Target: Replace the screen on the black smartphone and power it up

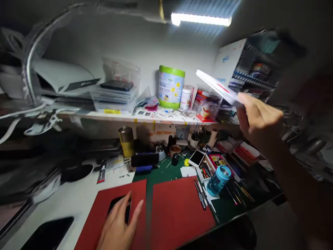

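My right hand (pixel 260 113) is raised at the right, its fingers closed on the end of a thin, flat white object (pixel 217 86) with a red mark. That object is tilted and seen nearly edge-on, so its kind is unclear. Low in the view, my left hand (pixel 121 220) has its fingers spread above a dark phone (pixel 114 205) on the left red mat (pixel 97 210). Part of the phone is hidden under the hand, and whether the fingers touch it I cannot tell.
A second red mat (pixel 179 208) lies beside pens (pixel 200 194) and a blue cup (pixel 219 180). Another dark phone (pixel 48 234) is at lower left. Above the bench a shelf (pixel 122 116) carries a green-lidded tin (pixel 171 86) and plastic boxes. A lit lamp (pixel 201 19) hangs overhead.
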`<state>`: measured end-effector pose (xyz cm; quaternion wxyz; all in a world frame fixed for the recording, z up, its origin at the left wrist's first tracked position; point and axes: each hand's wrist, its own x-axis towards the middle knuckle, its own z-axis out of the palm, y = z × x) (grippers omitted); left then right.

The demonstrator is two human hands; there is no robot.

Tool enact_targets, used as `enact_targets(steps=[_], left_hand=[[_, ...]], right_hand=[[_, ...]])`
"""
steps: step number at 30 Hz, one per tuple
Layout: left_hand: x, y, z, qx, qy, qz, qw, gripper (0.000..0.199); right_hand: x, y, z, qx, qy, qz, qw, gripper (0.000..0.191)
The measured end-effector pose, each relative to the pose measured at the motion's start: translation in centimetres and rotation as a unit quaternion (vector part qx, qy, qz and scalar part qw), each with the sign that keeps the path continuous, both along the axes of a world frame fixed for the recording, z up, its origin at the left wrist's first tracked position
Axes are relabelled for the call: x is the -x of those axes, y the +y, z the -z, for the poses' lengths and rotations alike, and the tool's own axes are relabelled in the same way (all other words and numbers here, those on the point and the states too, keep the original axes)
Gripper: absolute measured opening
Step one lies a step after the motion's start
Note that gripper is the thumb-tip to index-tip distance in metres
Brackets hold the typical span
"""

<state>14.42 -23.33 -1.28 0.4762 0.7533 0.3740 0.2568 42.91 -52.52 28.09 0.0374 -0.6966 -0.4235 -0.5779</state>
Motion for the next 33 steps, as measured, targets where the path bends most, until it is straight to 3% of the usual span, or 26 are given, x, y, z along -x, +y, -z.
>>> enact_targets(steps=[1,2,4,5,7,8,10,12,15,19,22,25,29,33], left_hand=[[-0.2,-1.3,-0.5,0.095,-0.06,0.07,0.991,0.088],[-0.5,-2.6,-1.1,0.2,-0.119,0.133,0.964,0.091],[-1.2,-5.2,-2.2,0.358,-0.221,0.17,0.891,0.097],[-1.5,-6.4,-2.4,0.399,-0.253,0.157,0.867,0.095],[-1.8,-8.0,-2.2,0.432,-0.275,0.126,0.849,0.079],[-1.8,-8.5,-1.7,0.436,-0.263,0.127,0.852,0.072],[-1.1,-8.5,-0.3,0.431,-0.227,0.144,0.861,0.066],[-0.2,-7.6,1.1,0.42,-0.191,0.176,0.869,0.066],[0.5,-5.3,2.0,0.386,-0.124,0.256,0.877,0.066],[-2.7,-2.2,1.4,0.274,-0.014,0.419,0.865,0.054],[-6.5,-1.2,1.1,0.154,0.033,0.519,0.84,0.043],[-7.7,-1.4,1.5,0.01,0.039,0.527,0.849,0.043],[-4.9,-2.8,2.7,-0.165,0.037,0.503,0.848,0.086],[-2.8,-3.4,3.7,-0.286,0.056,0.488,0.822,0.087]], right_hand=[[2.5,-0.6,3.5,0.016,-0.011,-0.047,0.999,0.054],[5.2,-1.0,7.3,0.046,-0.011,-0.102,0.994,0.063],[10.5,-0.7,15.3,0.085,0.069,-0.166,0.98,0.063],[13.1,-0.2,19.1,0.117,0.139,-0.179,0.967,0.06],[17.5,1.0,25.6,0.157,0.228,-0.216,0.936,0.056],[19.2,1.5,28.0,0.163,0.251,-0.225,0.927,0.055],[21.4,2.0,31.1,0.156,0.302,-0.235,0.91,0.057],[21.9,1.6,32.1,0.108,0.376,-0.23,0.891,0.063],[20.0,0.5,31.0,0.067,0.478,-0.197,0.853,0.079],[15.3,0.9,29.2,0.242,0.506,-0.187,0.806,0.115],[12.5,2.2,29.0,0.342,0.516,-0.183,0.764,0.117],[11.1,2.8,29.6,0.357,0.524,-0.183,0.751,0.103],[9.9,2.0,31.5,0.337,0.524,-0.19,0.759,0.095],[8.0,1.6,34.7,0.339,0.461,-0.245,0.782,0.086]])
